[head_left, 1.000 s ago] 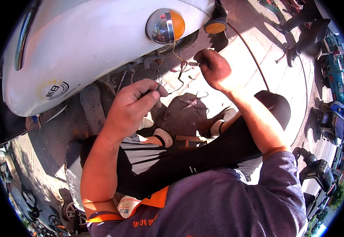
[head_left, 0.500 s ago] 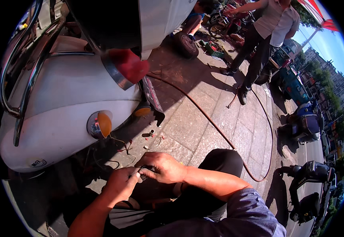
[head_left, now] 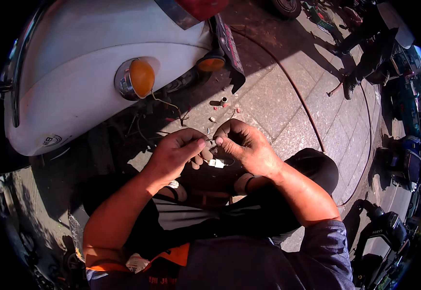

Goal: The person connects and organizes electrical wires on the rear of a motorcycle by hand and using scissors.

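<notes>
My left hand [head_left: 177, 153] and my right hand [head_left: 245, 146] meet fingertip to fingertip above my lap, pinching a thin wire end [head_left: 210, 141] between thumbs and forefingers. A small white connector piece [head_left: 216, 163] hangs just under the fingers. Thin wires [head_left: 169, 104] trail from the orange indicator lamp [head_left: 140, 77] on the white scooter body [head_left: 75, 82] at upper left. I am crouched close to the scooter's rear.
A long dark cable [head_left: 307, 116] curves over the paving stones to the right. Small bits [head_left: 222, 101] lie on the paving near the scooter's tail. Another person [head_left: 365, 58] stands at upper right. Parked motorbikes [head_left: 384, 232] fill the right edge.
One second ago my hands were apart, reaching up under the scooter. They have since come together in front of me, and the view has tilted down onto them.
</notes>
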The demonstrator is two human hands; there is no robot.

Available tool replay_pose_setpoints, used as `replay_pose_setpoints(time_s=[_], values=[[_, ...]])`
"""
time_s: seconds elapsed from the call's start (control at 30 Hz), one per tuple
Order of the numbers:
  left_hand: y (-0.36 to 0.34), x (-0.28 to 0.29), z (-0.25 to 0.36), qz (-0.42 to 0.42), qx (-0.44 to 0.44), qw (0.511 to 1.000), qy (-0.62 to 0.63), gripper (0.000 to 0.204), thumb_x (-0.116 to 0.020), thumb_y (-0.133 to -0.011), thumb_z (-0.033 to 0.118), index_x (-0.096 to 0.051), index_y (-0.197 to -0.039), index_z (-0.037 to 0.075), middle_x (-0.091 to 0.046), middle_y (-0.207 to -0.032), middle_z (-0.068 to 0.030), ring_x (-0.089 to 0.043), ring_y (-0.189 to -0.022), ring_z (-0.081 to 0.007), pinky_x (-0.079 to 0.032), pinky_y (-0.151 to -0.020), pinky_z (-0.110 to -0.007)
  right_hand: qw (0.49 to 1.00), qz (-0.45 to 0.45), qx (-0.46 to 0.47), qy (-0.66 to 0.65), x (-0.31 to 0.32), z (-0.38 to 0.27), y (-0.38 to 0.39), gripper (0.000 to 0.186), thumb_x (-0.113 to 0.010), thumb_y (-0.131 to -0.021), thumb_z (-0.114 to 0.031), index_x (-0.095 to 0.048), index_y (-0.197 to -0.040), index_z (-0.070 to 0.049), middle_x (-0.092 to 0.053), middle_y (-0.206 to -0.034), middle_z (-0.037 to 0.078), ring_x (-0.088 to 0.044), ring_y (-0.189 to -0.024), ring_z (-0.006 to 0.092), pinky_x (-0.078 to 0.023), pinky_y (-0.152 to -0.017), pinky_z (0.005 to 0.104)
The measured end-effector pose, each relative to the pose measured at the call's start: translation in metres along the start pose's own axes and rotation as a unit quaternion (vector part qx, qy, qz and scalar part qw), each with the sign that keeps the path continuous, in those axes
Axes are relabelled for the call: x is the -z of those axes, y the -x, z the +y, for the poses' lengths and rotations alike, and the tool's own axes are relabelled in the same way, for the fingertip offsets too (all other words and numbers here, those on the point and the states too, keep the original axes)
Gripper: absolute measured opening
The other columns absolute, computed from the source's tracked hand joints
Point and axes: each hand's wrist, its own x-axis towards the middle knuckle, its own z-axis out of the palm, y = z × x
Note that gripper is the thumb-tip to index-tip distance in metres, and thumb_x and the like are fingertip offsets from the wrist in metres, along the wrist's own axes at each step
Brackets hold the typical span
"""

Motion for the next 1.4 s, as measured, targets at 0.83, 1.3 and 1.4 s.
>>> replay_pose_setpoints(time_s=[0.83,1.3,1.4], values=[[-0.003,0.005,-0.018,0.016,-0.027,0.993,0.116,0.020,-0.064,-0.107,0.016,-0.063,-0.120,0.001,-0.074,-0.101,-0.0100,-0.071,-0.087,-0.0151,-0.057,-0.076,-0.030,0.978,0.015,-0.077,-0.194,-0.014,0.009,-0.011,0.016,-0.070,-0.104,-0.013,-0.069,-0.110,0.002,-0.068,-0.094,0.002,-0.062,-0.088,0.0097,-0.053,-0.081,0.0275],[-0.004,-0.003,-0.018,0.029,-0.011,0.998,0.057,0.016,-0.065,-0.105,0.014,-0.064,-0.114,0.001,-0.070,-0.106,-0.0083,-0.073,-0.089,-0.0159,-0.060,-0.080,-0.029,0.997,0.011,-0.032,-0.074,-0.015,0.013,-0.007,0.016,-0.073,-0.101,-0.012,-0.071,-0.105,0.003,-0.075,-0.096,0.006,-0.067,-0.091,0.0112,-0.056,-0.083,0.0301],[-0.004,-0.005,-0.019,0.032,-0.002,0.997,0.075,0.016,-0.065,-0.105,0.014,-0.063,-0.114,0.001,-0.069,-0.108,-0.0077,-0.073,-0.089,-0.0159,-0.061,-0.080,-0.029,0.995,0.014,-0.033,-0.088,-0.015,0.012,-0.007,0.015,-0.072,-0.102,-0.012,-0.070,-0.105,0.003,-0.075,-0.097,0.006,-0.067,-0.091,0.0113,-0.056,-0.084,0.0300]])
